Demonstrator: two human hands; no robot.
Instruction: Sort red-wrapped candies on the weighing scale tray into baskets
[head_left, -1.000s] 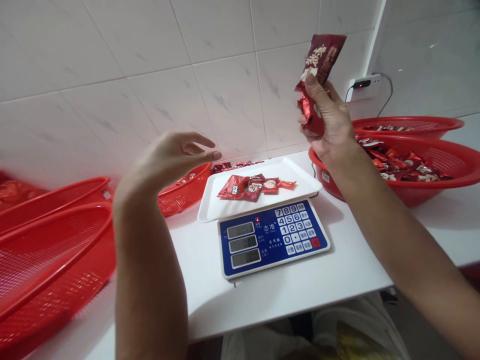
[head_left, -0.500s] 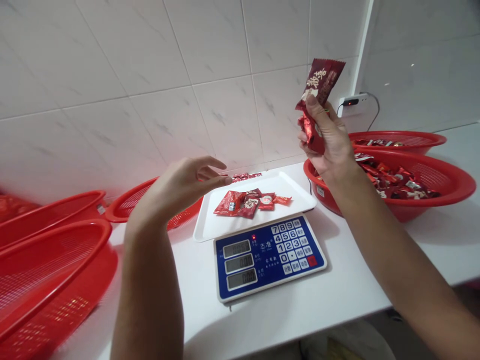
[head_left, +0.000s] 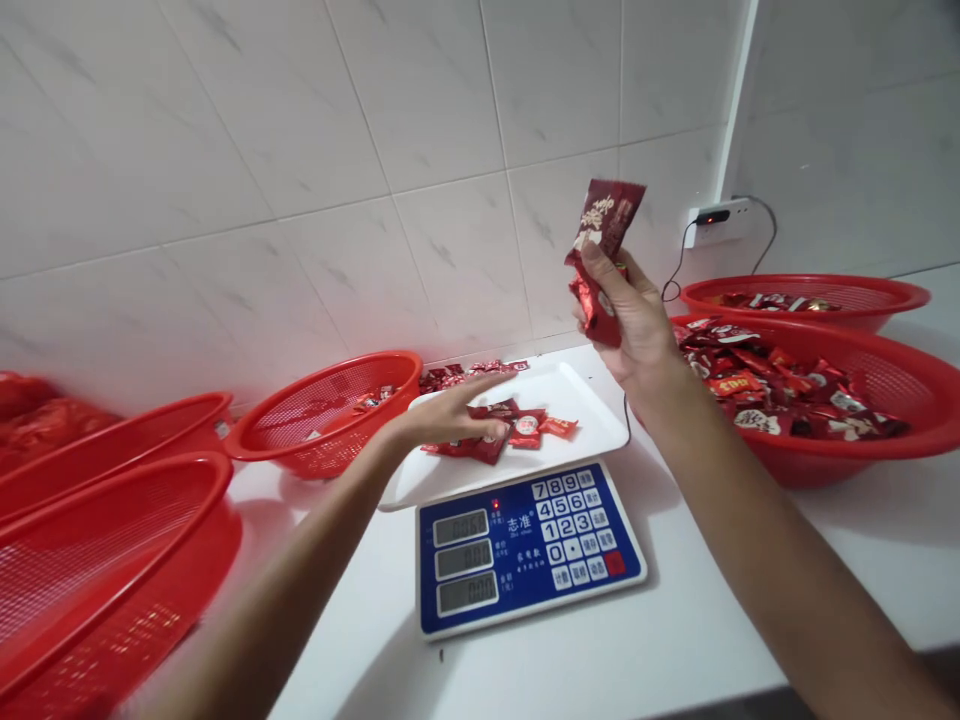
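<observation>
The right hand point(head_left: 634, 315) is up in the air, in front of the wall point(head_left: 300, 130). Its fingers are closed around some red packets point(head_left: 609, 212), and a dark red one sticks out of the top. The left hand point(head_left: 442, 415) is open, with its thumb apart from its fingers. It is over the white tray point(head_left: 592, 405), right by a pile point(head_left: 529, 425) of small wrapped packs. I cannot tell if it touches them. The tray is on a blue scale point(head_left: 529, 555) with gray number windows. The scale sits on the white worktop point(head_left: 675, 620). On the right, a big basket point(head_left: 900, 385) is full of packs. Red tubs point(head_left: 165, 550) with little holes stand on the left.
</observation>
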